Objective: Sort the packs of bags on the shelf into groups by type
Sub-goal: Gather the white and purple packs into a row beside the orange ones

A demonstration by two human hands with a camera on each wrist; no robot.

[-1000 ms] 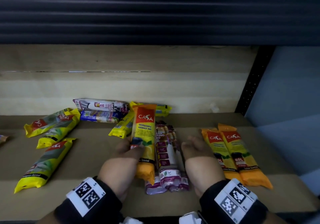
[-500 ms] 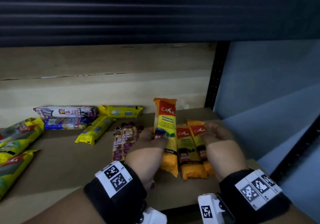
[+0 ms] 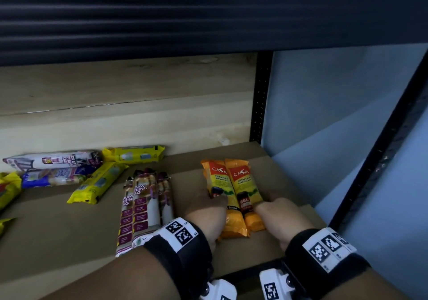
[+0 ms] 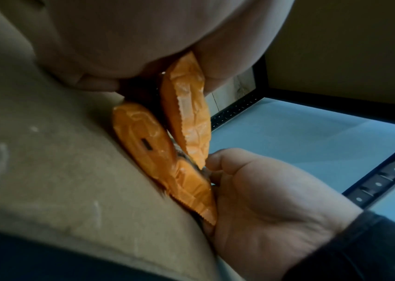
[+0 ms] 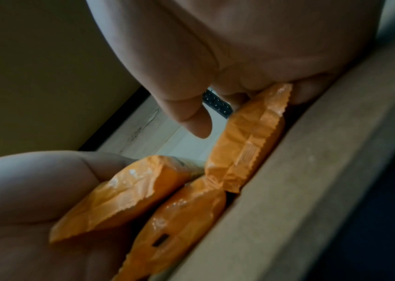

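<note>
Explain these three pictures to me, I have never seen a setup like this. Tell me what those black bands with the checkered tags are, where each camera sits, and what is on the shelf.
No machine here: a person works with two bare hands. The black bands are wrist straps that carry small cameras and printed tags. The wide picture comes from a camera on the person's head; the two close, dim ones look along each wrist at the fingers.

On the brown shelf lie packs of bags. The left hand grips one orange pack and the right hand pinches another orange pack, pressing them side by side; the wrist views show a third orange one there. To their left lie purple drawstring packs, and further back yellow packs and white and blue ones.
</note>
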